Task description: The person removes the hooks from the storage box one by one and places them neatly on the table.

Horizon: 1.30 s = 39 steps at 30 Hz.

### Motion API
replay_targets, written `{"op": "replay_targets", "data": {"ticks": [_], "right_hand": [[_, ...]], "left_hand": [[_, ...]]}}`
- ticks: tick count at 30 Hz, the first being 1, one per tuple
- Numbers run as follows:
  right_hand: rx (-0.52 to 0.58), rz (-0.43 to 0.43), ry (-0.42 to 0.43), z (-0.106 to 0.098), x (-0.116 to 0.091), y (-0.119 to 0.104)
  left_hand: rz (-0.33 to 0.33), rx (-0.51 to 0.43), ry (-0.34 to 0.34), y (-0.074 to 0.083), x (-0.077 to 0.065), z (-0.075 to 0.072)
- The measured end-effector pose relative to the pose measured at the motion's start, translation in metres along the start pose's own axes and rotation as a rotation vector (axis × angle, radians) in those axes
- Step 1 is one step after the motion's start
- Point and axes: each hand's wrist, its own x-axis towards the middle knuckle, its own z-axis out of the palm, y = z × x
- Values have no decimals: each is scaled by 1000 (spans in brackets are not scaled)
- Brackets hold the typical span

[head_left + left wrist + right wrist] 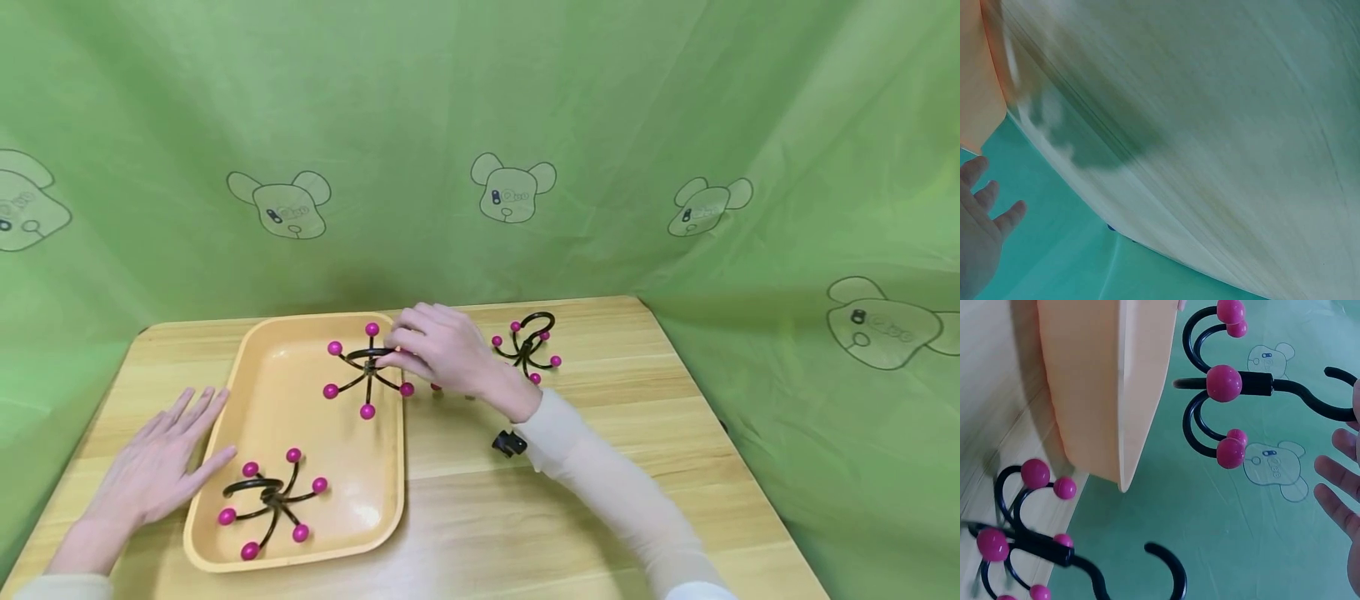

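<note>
1. Green cloth: hangs beyond the fingertips of both your hands, printed with bear-head outlines.
2. Wooden table: spreads below your fingers.
3. Tan tray: lies between your two hands; its near-left rim meets the left thumb.
4. Left hand: fingers straight, thumb well apart, nothing gripped; fingertips at the tray's left rim.
5. Right hand: thumb and finger pinched together on a hook, remaining fingers loosely extended.
6. Held hanger: black, with magenta balls on curved arms; hangs by its hook from your right fingers, raised over the far-right part of the tray.
7. Tray hanger: same kind, six balls visible; in the tray's near end, just right of and nearer you than your left thumb.
8. Table hanger: hook upward, on the table to the right of your right fingers.
9. Small black piece: just beside your right cuff, nearer you than the fingers.
10. Magenta ball: peeps out under your right hand; the remainder is hidden.
</note>
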Motion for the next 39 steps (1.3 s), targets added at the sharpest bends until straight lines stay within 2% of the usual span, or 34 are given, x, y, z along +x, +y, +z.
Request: {"op": "replay_targets", "data": {"ticks": [9,19,39], "right_hand": [[30,6,45,-18,-22,5],[0,23,69,-30,-46,13],[9,48,2,-47,-89,11]], "left_hand": [[-6,-9,-4,1,0,-1],[-12,-14,-17,1,1,-1],[-17,-12,-14,2,0,-1]]}}
